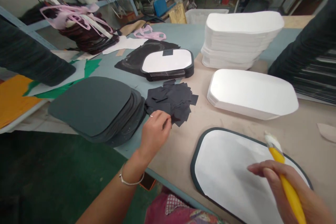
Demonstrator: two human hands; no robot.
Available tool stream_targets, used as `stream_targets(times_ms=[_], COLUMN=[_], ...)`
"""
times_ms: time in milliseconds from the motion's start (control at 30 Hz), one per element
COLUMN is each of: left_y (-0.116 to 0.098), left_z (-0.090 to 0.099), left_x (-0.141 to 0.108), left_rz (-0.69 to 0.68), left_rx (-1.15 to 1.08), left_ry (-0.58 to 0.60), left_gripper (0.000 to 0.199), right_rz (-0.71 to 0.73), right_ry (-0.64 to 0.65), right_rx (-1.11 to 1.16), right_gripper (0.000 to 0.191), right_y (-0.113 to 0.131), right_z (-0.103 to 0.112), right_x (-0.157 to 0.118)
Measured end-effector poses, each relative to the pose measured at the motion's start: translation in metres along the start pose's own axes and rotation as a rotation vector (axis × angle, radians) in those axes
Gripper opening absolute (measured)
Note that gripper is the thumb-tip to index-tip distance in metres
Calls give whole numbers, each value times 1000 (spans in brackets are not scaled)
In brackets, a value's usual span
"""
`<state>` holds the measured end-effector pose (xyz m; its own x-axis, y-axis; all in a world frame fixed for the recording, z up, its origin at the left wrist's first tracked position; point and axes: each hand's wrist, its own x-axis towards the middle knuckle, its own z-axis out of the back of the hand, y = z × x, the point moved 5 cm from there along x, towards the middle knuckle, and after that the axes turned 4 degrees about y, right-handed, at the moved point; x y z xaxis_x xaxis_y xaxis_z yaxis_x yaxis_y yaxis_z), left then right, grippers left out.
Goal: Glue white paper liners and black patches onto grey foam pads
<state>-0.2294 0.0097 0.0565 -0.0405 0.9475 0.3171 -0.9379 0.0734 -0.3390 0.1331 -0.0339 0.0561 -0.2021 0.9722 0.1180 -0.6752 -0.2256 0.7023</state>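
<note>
My left hand (156, 130) is at the near edge of a loose pile of small black rectangular pieces (172, 98), fingers pinched together; what sits between the fingertips is hard to make out. My right hand (285, 178) grips a brush with a yellow handle (291, 192) and pale bristles, pointing up and away. Beneath that hand lies a flat panel with rounded corners, a white sheet (225, 161) on a dark backing whose border shows around it. Left of the pile is a stack of dark rounded panels (91, 105).
Behind the pile, a small stack of white-topped black panels (168, 61) bears one black piece. White sheets stand in a low stack (252, 92) and a taller one (241, 38). Tall dark stacks rise at far left (28, 49) and right (309, 52). Pink straps (149, 33) lie farther back.
</note>
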Motion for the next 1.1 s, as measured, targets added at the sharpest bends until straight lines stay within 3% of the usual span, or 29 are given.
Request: stream_targets(times_ms=[167,300,367,433,533,600,633,700,800,933,1100], left_y=[-114,-167,-172,-166,-162,-168,-171,-174,-176,-183,-193], left_z=[-9,-23,-30,-44,-79,-94,-98,-103,-108,-111,-120], left_x=[-22,-34,-32,-29,-36,-44,-46,-43,-29,0,20], left_rz=[-398,-504,-408,-147,305,476,515,518,390,141,-32], left_rx=[-170,-310,-449,-684,-1124,-1309,-1339,-1287,-1082,-636,-137], left_ry=[55,133,149,266,700,943,996,1004,894,690,647], left_gripper=[16,15,12,18,35,39,37,29,21,14,14], right_rz=[54,41,21,-21,-125,-174,-189,-201,-226,-219,-187], right_ry=[-98,-174,-229,-260,-231,-211,-212,-218,-233,-212,-143], right_rx=[149,228,289,370,521,568,562,501,337,56,-203], right_gripper=[23,16,13,16,19,19,19,19,18,12,6], right_y=[36,41,36,27,9,-2,-8,-18,-31,-42,-51], right_z=[-23,-24,-14,-3,6,6,6,2,-2,-5,-9], right_x=[12,11,6,0,-7,-11,-12,-13,-8,13,36])
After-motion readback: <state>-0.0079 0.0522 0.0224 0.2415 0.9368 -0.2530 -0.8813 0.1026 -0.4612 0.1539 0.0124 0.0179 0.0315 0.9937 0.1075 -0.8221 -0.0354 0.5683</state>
